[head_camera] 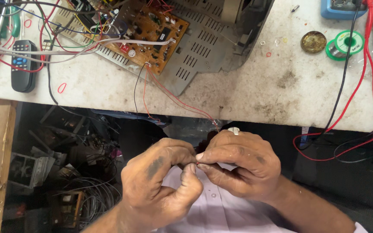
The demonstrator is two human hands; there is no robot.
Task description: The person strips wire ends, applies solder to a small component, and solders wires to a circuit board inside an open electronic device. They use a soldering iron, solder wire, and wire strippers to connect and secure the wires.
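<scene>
Head view: in the lower middle of the frame both hands meet just below the table's [255, 99] front edge. The left hand [158, 181] is curled, its thumb and forefinger pinched against the fingertips of the right hand [238, 166], which is likewise closed in a pinch; a ring sits on one right finger. Between the two sets of fingertips they grip the ends of thin red wires [175, 98], though the exact ends are hidden by the fingers. The wires, with a thin black wire [135, 88] beside them, run from the hands up over the table edge to an orange-brown circuit board [152, 34] in the upper middle, which lies on a grey slotted plastic back cover [203, 51]. At the upper left lie a dark remote control [23, 64] and tangled leads. At the upper right sit a green solder spool [345, 44], a round brass-coloured tin [313, 42] and a blue meter [342, 8], with red and black test leads [359, 86] trailing down the right side.
</scene>
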